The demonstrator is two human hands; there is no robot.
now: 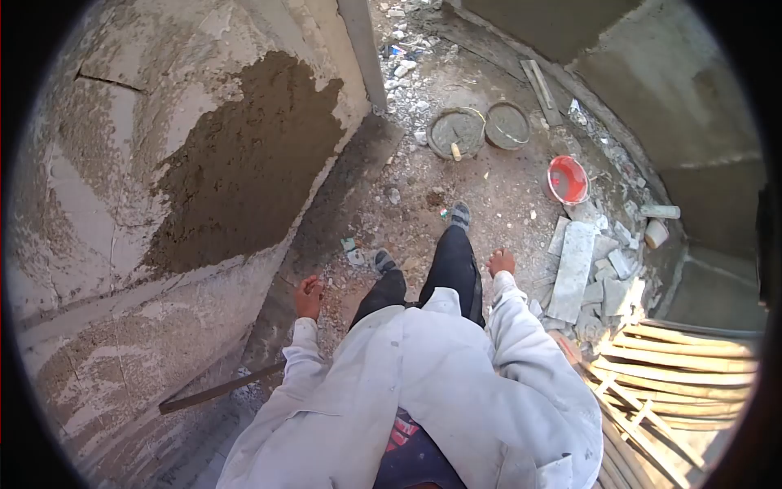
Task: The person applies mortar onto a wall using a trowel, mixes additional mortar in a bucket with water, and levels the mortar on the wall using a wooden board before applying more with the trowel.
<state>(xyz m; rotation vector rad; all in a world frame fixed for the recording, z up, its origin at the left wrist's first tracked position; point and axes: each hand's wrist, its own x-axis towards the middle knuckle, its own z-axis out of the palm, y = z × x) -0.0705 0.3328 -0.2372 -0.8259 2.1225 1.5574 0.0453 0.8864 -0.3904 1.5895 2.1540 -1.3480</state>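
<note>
My left hand (308, 297) hangs beside my left leg, near the wall, with its fingers loosely bent and apart and nothing visible in them. Out past my right leg is my right hand (501, 262), its fingers slightly curled and no object showing. A broad patch of wet, dark mortar (252, 163) covers part of the rough wall (106, 187) on my left. Ahead on the ground stand two tubs of grey mortar, the left tub (431, 138) touching or nearly touching the right tub (507, 145). A light-coloured tool handle (455, 151) sticks out at the left tub's near rim.
A red bucket (568, 180) stands right of the tubs. Broken slabs (573, 269) and rubble lie along the right side. Bamboo poles (684, 359) are at lower right, a plank (541, 91) lies farther ahead, and a wooden strip (220, 389) leans at lower left.
</note>
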